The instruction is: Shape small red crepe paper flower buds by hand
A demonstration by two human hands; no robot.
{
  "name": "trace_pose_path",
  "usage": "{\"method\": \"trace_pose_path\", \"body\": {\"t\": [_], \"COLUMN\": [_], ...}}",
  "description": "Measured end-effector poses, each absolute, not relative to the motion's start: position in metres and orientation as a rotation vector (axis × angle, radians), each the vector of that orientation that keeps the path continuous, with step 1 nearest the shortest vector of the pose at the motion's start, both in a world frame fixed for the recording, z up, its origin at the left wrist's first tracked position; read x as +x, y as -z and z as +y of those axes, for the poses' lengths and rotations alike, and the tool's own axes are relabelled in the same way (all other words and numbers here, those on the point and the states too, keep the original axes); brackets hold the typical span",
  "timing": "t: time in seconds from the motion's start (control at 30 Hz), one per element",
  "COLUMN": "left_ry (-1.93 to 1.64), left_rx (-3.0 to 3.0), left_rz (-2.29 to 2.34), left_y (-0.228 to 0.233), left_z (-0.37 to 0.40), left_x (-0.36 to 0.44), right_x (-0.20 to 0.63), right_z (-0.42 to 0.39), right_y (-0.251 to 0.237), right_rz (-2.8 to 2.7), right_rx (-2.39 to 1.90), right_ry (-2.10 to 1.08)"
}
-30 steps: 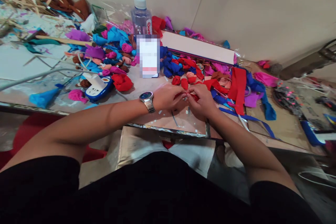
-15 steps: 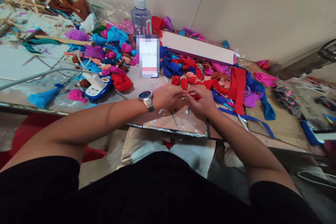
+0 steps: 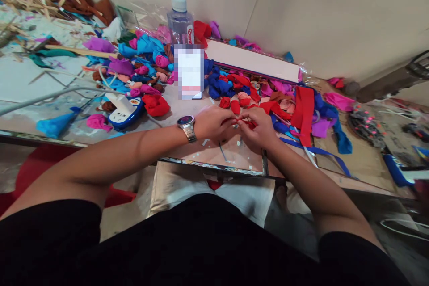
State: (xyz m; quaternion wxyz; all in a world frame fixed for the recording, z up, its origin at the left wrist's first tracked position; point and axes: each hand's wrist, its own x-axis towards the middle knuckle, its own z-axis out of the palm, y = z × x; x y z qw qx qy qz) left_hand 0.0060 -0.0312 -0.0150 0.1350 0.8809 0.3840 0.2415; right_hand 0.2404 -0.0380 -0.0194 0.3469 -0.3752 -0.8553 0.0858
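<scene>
Fingers (image 3: 234, 121) pinching red scrap (image 3: 247, 123), cloth scraps (image 3: 301, 107) beside

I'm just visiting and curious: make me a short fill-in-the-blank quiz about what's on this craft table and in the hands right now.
1. Both hands pinch a small piece of fabric whose colour is ____.
2. The left hand has a ____ strapped to its wrist.
3. The plastic bottle by the wall has a cap coloured ____.
4. The power strip lies to the ____ of the right hand, as the person sees it.

Missing words: red; watch; white; left
</scene>
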Motion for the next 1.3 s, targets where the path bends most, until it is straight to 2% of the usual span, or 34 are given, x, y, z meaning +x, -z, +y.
{"method": "trace_pose_path", "body": {"t": [1.1, 1.3], "left_ry": [-0.673, -0.702], "left_rx": [2.474, 2.322], "left_rz": [1.123, 0.975], "left_y": [0.0147, 0.0153], "left_z": [-0.0330, -0.0327], "left_x": [0.0053, 0.0061], "right_x": [0.2457, 0.2447], "right_z": [-0.0374, -0.0371], "right_y": [0.0197, 0.0215], "right_rz": [-2.258, -2.213], "right_rx": [-0.950, -0.955], "right_ry": [-0.253, -0.194]}}
